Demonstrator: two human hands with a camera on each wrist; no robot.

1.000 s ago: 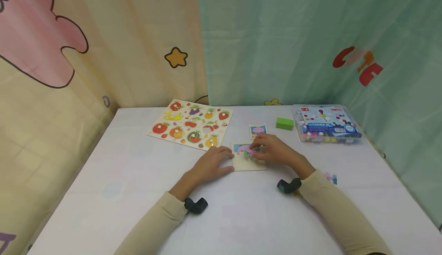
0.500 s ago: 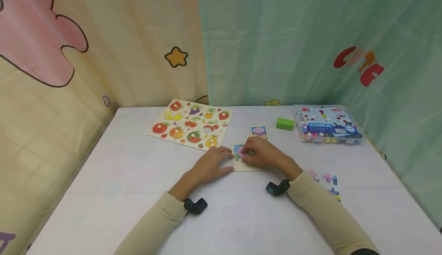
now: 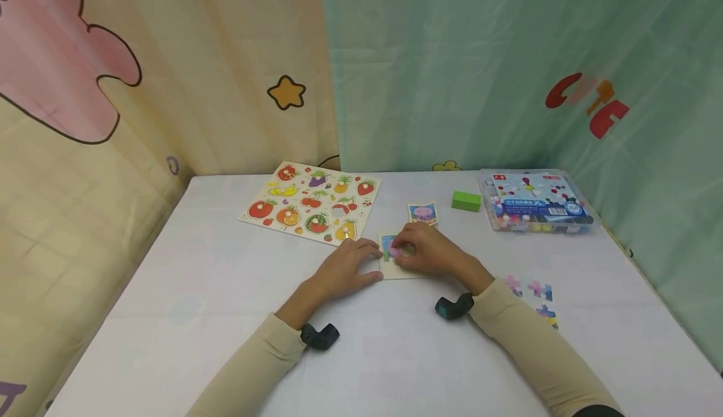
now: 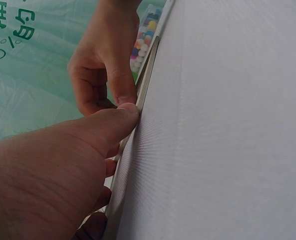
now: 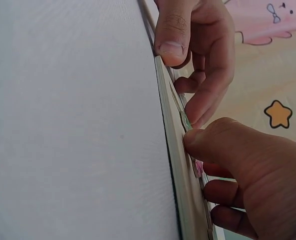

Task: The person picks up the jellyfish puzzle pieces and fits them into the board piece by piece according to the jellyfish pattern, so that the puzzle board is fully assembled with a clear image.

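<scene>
A small pale puzzle board (image 3: 402,273) lies flat on the table, its upper left covered by blue, green and pink pieces (image 3: 386,249). My left hand (image 3: 346,269) rests at the board's left edge, its thumb and fingertips touching that edge with the fingers loosely bent. Over the board, my right hand (image 3: 429,249) pinches a pink puzzle piece (image 5: 199,168) down against it, with the thumb on the near side. The right fingers hide most of that piece and the board's right part. A small picture card (image 3: 422,212) lies just behind the board.
Loose puzzle pieces (image 3: 536,288) lie by my right forearm, partly hidden by the sleeve. A fruit peg puzzle (image 3: 302,206) sits at the back left. Behind and to the right are a green block (image 3: 465,201) and a clear plastic case (image 3: 539,203) of colourful parts.
My right hand has moved left across the board with the piece, then stayed nearly still. More loose pieces show beside the right forearm. The left hand has kept its place.
</scene>
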